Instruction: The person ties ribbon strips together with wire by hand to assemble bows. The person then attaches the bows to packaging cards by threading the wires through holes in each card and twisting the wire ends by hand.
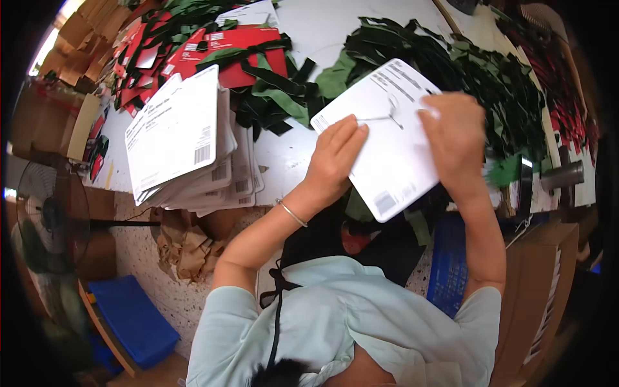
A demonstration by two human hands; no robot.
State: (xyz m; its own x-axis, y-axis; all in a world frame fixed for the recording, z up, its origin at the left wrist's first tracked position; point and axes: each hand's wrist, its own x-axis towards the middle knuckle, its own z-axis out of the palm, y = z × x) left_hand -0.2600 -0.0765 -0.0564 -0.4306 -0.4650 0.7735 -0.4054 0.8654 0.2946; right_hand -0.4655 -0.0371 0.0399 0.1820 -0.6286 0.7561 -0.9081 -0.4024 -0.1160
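Observation:
A white printed card with a barcode near its lower corner is tilted in front of me over the table's edge. A thin, twisted wire or cord lies loosely curved on its upper face. My left hand grips the card's left edge, fingertips on the face beside one end of the wire. At the right edge, my right hand is curled with thumb and forefinger close together over the card. It is slightly blurred, and whatever it pinches is hidden.
A stack of similar white cards stands at the left of the white table. Red cards with green ribbons lie behind it. Dark green velvet ribbons are heaped at right. A fan stands left; a cardboard box stands lower right.

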